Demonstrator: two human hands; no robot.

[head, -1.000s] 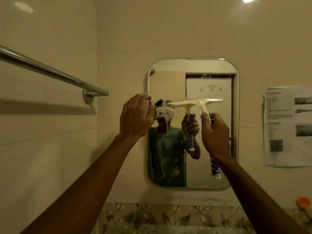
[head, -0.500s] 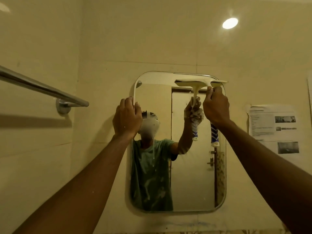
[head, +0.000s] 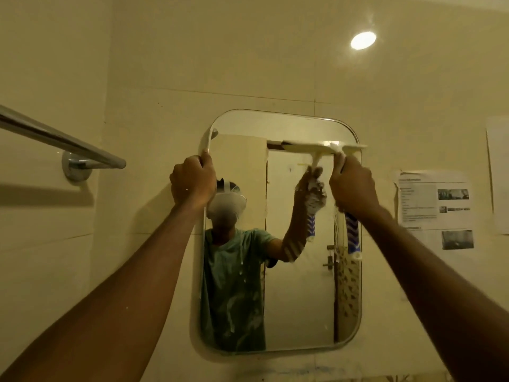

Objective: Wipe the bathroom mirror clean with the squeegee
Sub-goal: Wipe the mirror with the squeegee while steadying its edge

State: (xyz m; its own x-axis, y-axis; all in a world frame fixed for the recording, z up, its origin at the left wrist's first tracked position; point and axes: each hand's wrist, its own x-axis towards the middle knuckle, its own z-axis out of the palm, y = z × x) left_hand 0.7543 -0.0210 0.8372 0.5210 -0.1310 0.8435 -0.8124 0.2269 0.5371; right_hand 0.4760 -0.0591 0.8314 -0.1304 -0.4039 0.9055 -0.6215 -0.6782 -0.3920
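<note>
A rounded rectangular mirror (head: 297, 299) hangs on the tiled wall straight ahead, streaked with drips and foam. My right hand (head: 352, 186) grips the squeegee (head: 316, 148), whose pale blade lies flat against the glass near the mirror's upper right. Its blue and white handle sticks out below my fist. My left hand (head: 192, 183) clasps the mirror's upper left edge. The glass reflects a person in a green shirt, plus the raised arm and squeegee.
A chrome towel bar (head: 63, 142) juts from the left wall at hand height. Printed paper sheets (head: 438, 208) are stuck to the wall right of the mirror. A round ceiling light (head: 363, 40) glows above.
My right hand lifted the squeegee from the mirror's middle to its upper right. My left hand slid up the left edge. The camera tilted upward.
</note>
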